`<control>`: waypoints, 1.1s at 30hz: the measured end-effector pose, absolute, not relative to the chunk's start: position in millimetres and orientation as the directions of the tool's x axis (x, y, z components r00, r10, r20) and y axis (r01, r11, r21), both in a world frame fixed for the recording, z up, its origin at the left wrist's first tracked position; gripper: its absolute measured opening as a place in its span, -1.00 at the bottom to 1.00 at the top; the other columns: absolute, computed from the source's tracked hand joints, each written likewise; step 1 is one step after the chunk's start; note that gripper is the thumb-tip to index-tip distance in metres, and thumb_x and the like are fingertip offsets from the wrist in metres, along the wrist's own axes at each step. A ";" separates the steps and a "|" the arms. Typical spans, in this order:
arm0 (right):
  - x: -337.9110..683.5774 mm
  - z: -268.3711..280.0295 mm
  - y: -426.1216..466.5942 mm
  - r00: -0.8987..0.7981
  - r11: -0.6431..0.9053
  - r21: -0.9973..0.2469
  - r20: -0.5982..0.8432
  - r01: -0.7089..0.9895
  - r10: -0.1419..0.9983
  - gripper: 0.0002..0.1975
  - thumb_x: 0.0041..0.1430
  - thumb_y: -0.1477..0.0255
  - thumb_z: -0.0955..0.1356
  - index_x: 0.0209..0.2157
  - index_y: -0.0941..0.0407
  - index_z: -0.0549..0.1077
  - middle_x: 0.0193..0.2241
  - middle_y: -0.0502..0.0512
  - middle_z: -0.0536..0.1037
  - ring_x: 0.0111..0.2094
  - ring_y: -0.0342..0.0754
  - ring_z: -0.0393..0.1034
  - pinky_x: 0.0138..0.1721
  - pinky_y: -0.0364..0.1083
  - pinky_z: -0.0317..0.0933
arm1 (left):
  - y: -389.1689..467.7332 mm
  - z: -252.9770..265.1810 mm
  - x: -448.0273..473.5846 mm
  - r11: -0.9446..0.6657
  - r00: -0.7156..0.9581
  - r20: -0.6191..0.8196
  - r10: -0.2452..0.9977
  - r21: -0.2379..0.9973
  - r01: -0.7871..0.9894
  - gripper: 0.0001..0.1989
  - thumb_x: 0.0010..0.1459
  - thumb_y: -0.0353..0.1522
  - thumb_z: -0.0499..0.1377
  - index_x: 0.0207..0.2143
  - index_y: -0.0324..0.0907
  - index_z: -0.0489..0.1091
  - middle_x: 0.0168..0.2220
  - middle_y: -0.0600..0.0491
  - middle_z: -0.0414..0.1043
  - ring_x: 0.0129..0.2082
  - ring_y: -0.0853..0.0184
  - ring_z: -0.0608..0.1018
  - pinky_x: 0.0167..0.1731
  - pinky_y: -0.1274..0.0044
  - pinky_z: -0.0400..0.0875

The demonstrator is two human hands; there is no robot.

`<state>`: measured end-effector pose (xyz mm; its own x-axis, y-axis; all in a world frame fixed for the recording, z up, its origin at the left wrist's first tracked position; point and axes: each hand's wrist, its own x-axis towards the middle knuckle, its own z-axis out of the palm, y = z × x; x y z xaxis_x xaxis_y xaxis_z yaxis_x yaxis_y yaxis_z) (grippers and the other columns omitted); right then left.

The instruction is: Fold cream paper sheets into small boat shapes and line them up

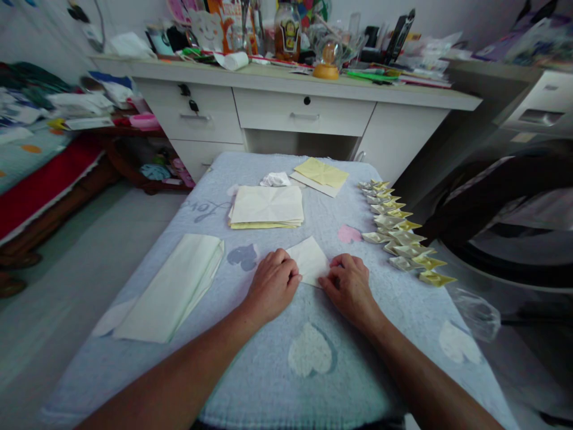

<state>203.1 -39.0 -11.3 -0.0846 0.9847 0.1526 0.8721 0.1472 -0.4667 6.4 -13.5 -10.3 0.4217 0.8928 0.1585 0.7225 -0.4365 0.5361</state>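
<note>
I see the white paper at the person's twelve o'clock; left hand and right hand pinch its edges, fingers curled closed; paper boats line up at two o'clock from it.

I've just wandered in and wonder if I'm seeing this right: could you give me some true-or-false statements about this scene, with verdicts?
1. The left hand and right hand both touch one small pale sheet. True.
2. The folded paper pieces stand along the person's left side. False: they are on the right.
3. Near the far edge of the cloth, a yellow sheet partly covers a whiter one. True.
4. The paper stack has a yellow sheet on top. False: its top is pale; yellow shows at the bottom.
5. The amber jar stands on the floor. False: it stands on the desk.
</note>
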 end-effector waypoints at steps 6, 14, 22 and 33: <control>202.5 -12.1 -38.7 -0.070 0.132 -0.466 0.148 0.875 0.987 -0.79 0.09 0.37 0.40 -0.59 0.10 0.48 -0.26 0.10 0.42 -0.17 0.04 0.21 -0.14 0.05 0.08 | -12.3 -11.8 5.2 -0.439 0.424 0.163 0.891 0.549 0.711 -0.96 0.13 -0.40 0.15 -0.39 -0.17 0.37 -0.27 0.03 0.30 -0.20 0.25 0.39 -0.15 0.40 0.29; 201.8 -10.1 -38.3 -0.057 0.116 -0.472 0.138 0.874 0.989 -0.78 0.08 0.37 0.41 -0.61 0.10 0.46 -0.26 0.09 0.42 -0.17 0.05 0.21 -0.13 0.05 0.07 | -7.3 -14.5 0.4 -0.419 0.425 0.161 0.891 0.654 0.630 -0.79 0.08 -0.49 0.14 -0.19 -0.16 0.36 -0.17 0.02 0.36 -0.10 0.24 0.40 -0.04 0.37 0.30; 202.2 -11.0 -38.0 -0.054 0.114 -0.471 0.138 0.875 0.989 -0.77 0.06 0.38 0.41 -0.62 0.11 0.44 -0.26 0.10 0.43 -0.16 0.06 0.21 -0.14 0.06 0.07 | -7.1 -15.0 -3.0 -0.420 0.417 0.189 0.889 0.699 0.578 -0.72 0.16 -0.55 -0.04 -0.14 -0.17 0.34 -0.15 0.01 0.38 -0.07 0.29 0.42 -0.02 0.40 0.32; 201.4 -9.6 -37.9 -0.054 0.112 -0.477 0.134 0.871 0.990 -0.78 0.06 0.39 0.41 -0.62 0.11 0.44 -0.26 0.10 0.42 -0.17 0.05 0.21 -0.13 0.05 0.07 | -10.7 -16.7 8.3 -0.405 0.363 0.192 0.912 0.563 0.721 -0.79 0.07 -0.33 0.24 -0.23 -0.13 0.34 -0.22 0.04 0.36 -0.14 0.20 0.41 -0.09 0.35 0.31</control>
